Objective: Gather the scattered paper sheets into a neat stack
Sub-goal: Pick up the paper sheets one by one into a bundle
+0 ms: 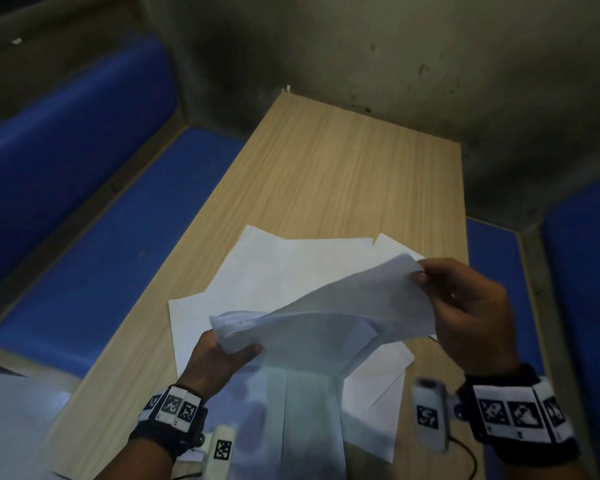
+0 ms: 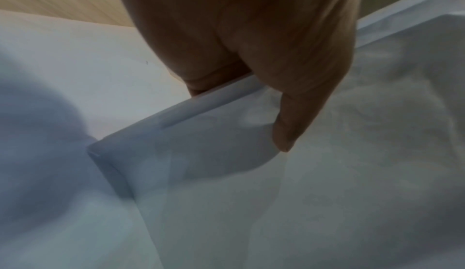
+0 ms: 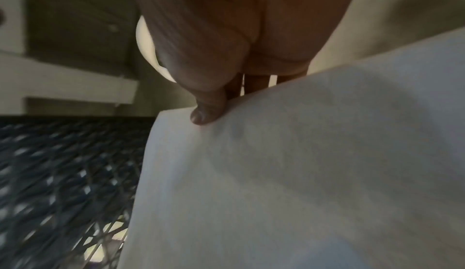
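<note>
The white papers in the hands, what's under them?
Under the white paper sheets held up by the left hand and right hand, more loose white sheets lie fanned on the light wooden table. The middle of that pile is covered.

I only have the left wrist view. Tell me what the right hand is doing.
Observer: The right hand pinches the far corner of the lifted paper sheets, thumb on top.
Operator: Report what the left hand holds, seen from above.
Observer: The left hand grips the near left corner of the same lifted sheets, held above the table.
Operator: Tell me what is left on the table.
Observer: Several loose sheets lie fanned and overlapping on the wood beneath the hands, not squared up.
</note>
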Action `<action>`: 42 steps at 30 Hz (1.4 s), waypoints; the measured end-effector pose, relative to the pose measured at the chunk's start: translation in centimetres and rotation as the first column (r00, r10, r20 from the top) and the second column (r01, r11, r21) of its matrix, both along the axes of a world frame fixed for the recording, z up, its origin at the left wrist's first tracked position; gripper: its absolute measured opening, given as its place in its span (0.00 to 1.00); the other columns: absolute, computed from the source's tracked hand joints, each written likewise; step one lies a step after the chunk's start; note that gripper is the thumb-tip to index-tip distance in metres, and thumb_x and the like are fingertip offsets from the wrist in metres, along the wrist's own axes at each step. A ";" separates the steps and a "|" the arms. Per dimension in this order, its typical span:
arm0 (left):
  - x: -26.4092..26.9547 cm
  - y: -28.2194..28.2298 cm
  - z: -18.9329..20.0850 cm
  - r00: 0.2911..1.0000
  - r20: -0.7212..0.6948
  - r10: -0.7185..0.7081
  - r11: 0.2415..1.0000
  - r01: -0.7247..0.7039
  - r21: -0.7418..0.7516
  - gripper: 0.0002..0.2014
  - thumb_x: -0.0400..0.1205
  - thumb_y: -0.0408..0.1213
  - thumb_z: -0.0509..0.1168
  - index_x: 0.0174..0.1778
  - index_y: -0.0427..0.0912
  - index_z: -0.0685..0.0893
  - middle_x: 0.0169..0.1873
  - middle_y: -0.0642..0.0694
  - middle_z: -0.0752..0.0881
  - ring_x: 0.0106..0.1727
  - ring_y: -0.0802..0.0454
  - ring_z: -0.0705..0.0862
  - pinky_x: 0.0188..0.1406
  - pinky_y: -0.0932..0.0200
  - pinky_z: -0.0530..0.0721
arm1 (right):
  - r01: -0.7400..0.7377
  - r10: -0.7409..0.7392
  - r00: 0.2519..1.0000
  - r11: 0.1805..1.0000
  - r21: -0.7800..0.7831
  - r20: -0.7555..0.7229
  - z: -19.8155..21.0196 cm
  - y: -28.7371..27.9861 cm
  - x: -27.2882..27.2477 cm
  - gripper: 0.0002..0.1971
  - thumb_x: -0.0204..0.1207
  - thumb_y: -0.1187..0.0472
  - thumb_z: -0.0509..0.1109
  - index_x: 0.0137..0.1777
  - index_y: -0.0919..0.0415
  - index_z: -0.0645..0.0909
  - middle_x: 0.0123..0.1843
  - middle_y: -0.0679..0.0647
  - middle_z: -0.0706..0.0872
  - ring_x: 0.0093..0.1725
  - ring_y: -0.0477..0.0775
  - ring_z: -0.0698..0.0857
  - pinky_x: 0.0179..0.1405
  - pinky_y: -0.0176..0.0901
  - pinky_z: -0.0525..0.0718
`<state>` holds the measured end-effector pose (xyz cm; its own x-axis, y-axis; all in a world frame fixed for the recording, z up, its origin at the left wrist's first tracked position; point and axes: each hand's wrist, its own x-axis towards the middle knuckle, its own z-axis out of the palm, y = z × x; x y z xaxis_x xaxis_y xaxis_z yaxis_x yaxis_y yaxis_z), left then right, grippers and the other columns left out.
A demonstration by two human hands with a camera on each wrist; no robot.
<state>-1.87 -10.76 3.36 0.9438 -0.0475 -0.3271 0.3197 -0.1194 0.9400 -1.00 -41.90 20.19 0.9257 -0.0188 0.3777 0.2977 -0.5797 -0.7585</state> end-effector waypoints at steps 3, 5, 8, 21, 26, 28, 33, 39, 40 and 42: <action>0.0 0.3 -0.5 1.000 -0.002 -0.005 0.999 0.005 0.047 0.20 0.73 0.27 0.80 0.52 0.54 0.85 0.51 0.47 0.90 0.43 0.69 0.90 0.34 0.72 0.86 | -0.059 0.089 0.993 0.950 -0.307 0.083 1.9 1.2 1.6 0.08 0.77 0.65 0.68 0.49 0.59 0.88 0.44 0.40 0.89 0.44 0.36 0.84 0.45 0.22 0.77; 0.1 0.3 -0.4 1.000 -0.011 -0.013 0.997 0.014 0.073 0.20 0.73 0.29 0.80 0.53 0.56 0.85 0.50 0.50 0.91 0.44 0.69 0.89 0.35 0.72 0.86 | -0.101 0.170 0.979 0.884 -0.456 0.112 2.1 2.3 2.5 0.09 0.79 0.65 0.66 0.47 0.61 0.89 0.44 0.49 0.91 0.43 0.45 0.86 0.45 0.29 0.80; 0.1 0.3 -0.7 1.000 -0.010 -0.016 0.995 0.017 0.094 0.20 0.72 0.30 0.81 0.51 0.58 0.85 0.43 0.57 0.93 0.45 0.65 0.90 0.35 0.72 0.85 | -0.212 0.282 0.958 0.824 -0.526 0.055 1.2 4.6 3.3 0.10 0.78 0.61 0.65 0.45 0.58 0.89 0.41 0.52 0.92 0.40 0.52 0.88 0.42 0.45 0.86; 0.1 -0.3 -1.0 0.996 -0.087 0.001 0.994 0.009 0.107 0.19 0.72 0.40 0.82 0.50 0.61 0.80 0.46 0.56 0.88 0.40 0.75 0.88 0.33 0.73 0.84 | -0.213 0.205 0.977 0.958 -0.191 -0.060 -3.4 6.6 2.0 0.38 0.64 0.34 0.75 0.72 0.52 0.77 0.61 0.49 0.83 0.62 0.50 0.80 0.61 0.47 0.77; 0.2 -0.6 0.1 0.994 -0.106 -0.006 1.000 0.008 0.017 0.19 0.76 0.31 0.78 0.48 0.59 0.78 0.46 0.53 0.86 0.36 0.72 0.88 0.30 0.74 0.83 | -0.105 0.215 0.846 0.964 0.244 -0.487 -9.2 0.0 1.0 0.72 0.39 0.42 0.89 0.82 0.38 0.47 0.81 0.42 0.66 0.79 0.42 0.67 0.77 0.55 0.70; 0.3 -1.0 0.3 0.995 -0.102 -0.008 1.000 0.008 0.000 0.20 0.78 0.28 0.76 0.47 0.59 0.77 0.42 0.55 0.86 0.34 0.67 0.88 0.27 0.75 0.82 | -0.118 0.262 0.756 0.956 0.269 -0.600 -12.8 0.2 0.3 0.73 0.39 0.55 0.93 0.81 0.37 0.48 0.78 0.42 0.70 0.74 0.34 0.72 0.73 0.43 0.76; 0.8 -1.3 0.3 0.996 -0.074 -0.041 0.999 0.043 0.021 0.19 0.77 0.29 0.78 0.47 0.60 0.80 0.30 0.76 0.88 0.37 0.66 0.89 0.32 0.74 0.84 | 0.128 0.125 0.715 0.944 0.305 -0.688 -17.0 2.5 -0.7 0.42 0.48 0.56 0.89 0.66 0.48 0.76 0.59 0.51 0.87 0.60 0.54 0.85 0.52 0.48 0.88; 1.5 -0.2 1.4 0.999 0.028 -0.047 0.998 0.045 0.050 0.24 0.68 0.46 0.84 0.58 0.52 0.85 0.49 0.61 0.91 0.49 0.67 0.90 0.40 0.75 0.84 | 0.238 -0.028 0.891 0.879 0.413 -0.453 -14.8 4.9 -1.1 0.27 0.63 0.76 0.81 0.62 0.63 0.80 0.52 0.54 0.90 0.51 0.48 0.89 0.49 0.44 0.89; 1.5 0.2 1.5 0.996 0.071 -0.058 0.996 0.053 0.068 0.32 0.63 0.59 0.83 0.61 0.51 0.86 0.53 0.58 0.90 0.51 0.66 0.89 0.43 0.75 0.84 | 0.262 -0.054 0.890 0.874 0.408 -0.454 -14.6 5.1 -1.2 0.25 0.64 0.76 0.80 0.61 0.61 0.81 0.51 0.51 0.90 0.48 0.42 0.89 0.46 0.41 0.89; 1.3 0.4 1.5 0.997 0.040 -0.073 0.991 0.067 0.118 0.37 0.59 0.74 0.75 0.59 0.55 0.85 0.53 0.62 0.89 0.52 0.68 0.88 0.48 0.75 0.82 | 0.338 -0.102 0.854 0.854 0.394 -0.510 -15.0 5.7 -1.6 0.23 0.64 0.77 0.79 0.52 0.52 0.81 0.47 0.45 0.87 0.42 0.33 0.87 0.43 0.38 0.87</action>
